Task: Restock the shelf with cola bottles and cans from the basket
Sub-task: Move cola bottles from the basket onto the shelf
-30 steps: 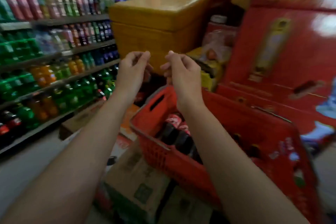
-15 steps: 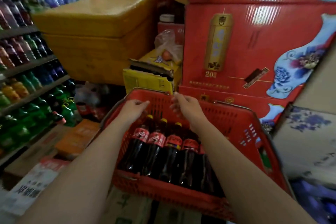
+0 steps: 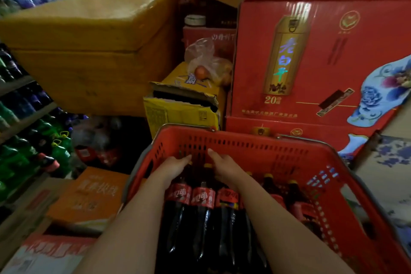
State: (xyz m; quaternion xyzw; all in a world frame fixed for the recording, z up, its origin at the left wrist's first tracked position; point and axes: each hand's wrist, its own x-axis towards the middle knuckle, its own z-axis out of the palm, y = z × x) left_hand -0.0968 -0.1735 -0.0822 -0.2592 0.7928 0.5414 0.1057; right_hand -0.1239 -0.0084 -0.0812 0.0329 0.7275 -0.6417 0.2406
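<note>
A red plastic basket (image 3: 244, 139) stands in front of me, holding several dark cola bottles (image 3: 202, 198) with red labels and yellow caps, lying side by side. My left hand (image 3: 172, 168) lies over the neck of the leftmost bottle. My right hand (image 3: 224, 167) covers the neck of the third bottle. The capped bottle between them is untouched. Fingers of both hands point toward the basket's far wall, and the thumbs are hidden. The drinks shelf (image 3: 26, 118) runs along the left edge. No cans are visible.
A big yellow foam box (image 3: 89, 51) and a torn yellow carton (image 3: 182, 111) stand behind the basket, with a plastic bag of fruit (image 3: 206, 62) on top. Stacked red cartons (image 3: 311, 62) wall off the right. Orange cartons (image 3: 89, 196) lie on the floor beside the shelf.
The view swung from the shelf to the basket. Both hands dropped from chest height into the basket and now rest on the bottle necks.
</note>
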